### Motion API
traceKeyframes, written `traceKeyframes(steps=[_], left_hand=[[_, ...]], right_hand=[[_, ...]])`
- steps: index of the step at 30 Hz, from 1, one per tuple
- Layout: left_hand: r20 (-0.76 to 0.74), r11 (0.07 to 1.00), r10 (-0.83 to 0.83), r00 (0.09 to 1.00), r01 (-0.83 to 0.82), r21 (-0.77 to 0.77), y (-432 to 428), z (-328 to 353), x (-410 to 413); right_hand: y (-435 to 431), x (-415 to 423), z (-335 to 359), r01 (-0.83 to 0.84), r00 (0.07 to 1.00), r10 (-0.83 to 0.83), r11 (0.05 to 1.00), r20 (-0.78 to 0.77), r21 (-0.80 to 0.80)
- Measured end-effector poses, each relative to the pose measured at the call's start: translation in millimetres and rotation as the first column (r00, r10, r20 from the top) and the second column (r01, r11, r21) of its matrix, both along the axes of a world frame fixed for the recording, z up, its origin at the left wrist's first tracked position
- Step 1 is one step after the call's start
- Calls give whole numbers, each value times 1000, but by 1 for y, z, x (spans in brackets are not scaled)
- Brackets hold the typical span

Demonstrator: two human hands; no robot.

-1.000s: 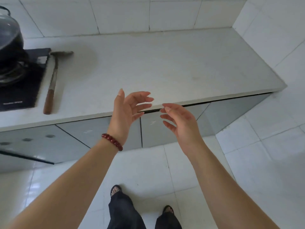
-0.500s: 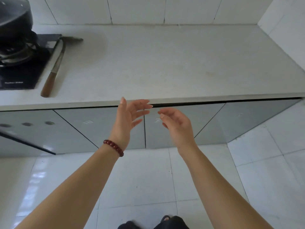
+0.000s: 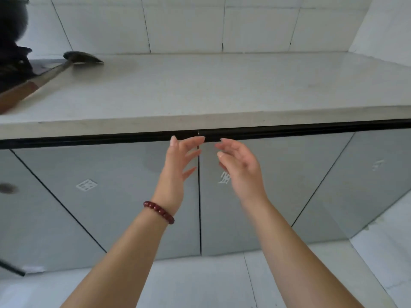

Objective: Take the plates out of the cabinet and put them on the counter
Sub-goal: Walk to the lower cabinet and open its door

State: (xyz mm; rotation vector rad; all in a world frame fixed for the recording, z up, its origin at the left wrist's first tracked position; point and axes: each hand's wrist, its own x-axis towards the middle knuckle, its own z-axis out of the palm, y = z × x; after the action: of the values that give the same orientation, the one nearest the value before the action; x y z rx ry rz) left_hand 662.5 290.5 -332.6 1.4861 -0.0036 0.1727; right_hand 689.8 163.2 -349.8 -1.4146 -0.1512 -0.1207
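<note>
Grey glossy cabinet doors (image 3: 124, 196) run under the pale stone counter (image 3: 222, 85), all of them closed, so no plates show. My left hand (image 3: 178, 170), with a dark red bead bracelet on the wrist, is raised with fingers spread just left of the seam between the two middle doors. My right hand (image 3: 240, 167) is just right of that seam, fingers apart and curled. Both fingertips reach up near the dark gap under the counter edge. Neither hand holds anything.
A spatula with a wooden handle (image 3: 44, 78) lies on the counter at the left, beside a black pot on a stove (image 3: 11, 41). White tiled walls close the back and right. Another cabinet door edge (image 3: 11, 267) sticks out at the lower left.
The view has dropped lower and closer to the cabinet front. Both hands have moved forward and up toward the top of the middle doors, still with nothing in them.
</note>
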Motion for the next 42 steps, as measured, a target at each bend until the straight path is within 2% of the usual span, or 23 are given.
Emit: traceKeyframes(steps=[6,9,12,16,23,29,35,42], left_hand=[[156,998,-5,988,-5,60,0,-30,-1],[169,998,-12,986,1,64,4,-31,-5],[124,999,1,992,-6,35,9,-26,-6],[49,999,-21,999,19,41,15,-23,-4],[23,990,-80,997,77,120,11,-24,2],[23,990,-64,998,60,126,12,-27,5],[-9,992,-51,999,52,115,11,-34,1],[-9,993,-24,1000,25,115,12,-41,-3]], right_hand=[[14,3,-37,-14,989,4,998,145,64],[18,1,-34,35,967,-27,999,253,-26],[18,2,-33,136,939,-58,968,339,-210],[16,9,-34,287,872,12,797,489,-532],[19,17,-31,379,837,157,525,525,-762],[20,22,-34,360,869,170,423,464,-831],[26,22,-33,354,880,146,432,451,-829],[29,22,-32,424,858,109,400,502,-812]])
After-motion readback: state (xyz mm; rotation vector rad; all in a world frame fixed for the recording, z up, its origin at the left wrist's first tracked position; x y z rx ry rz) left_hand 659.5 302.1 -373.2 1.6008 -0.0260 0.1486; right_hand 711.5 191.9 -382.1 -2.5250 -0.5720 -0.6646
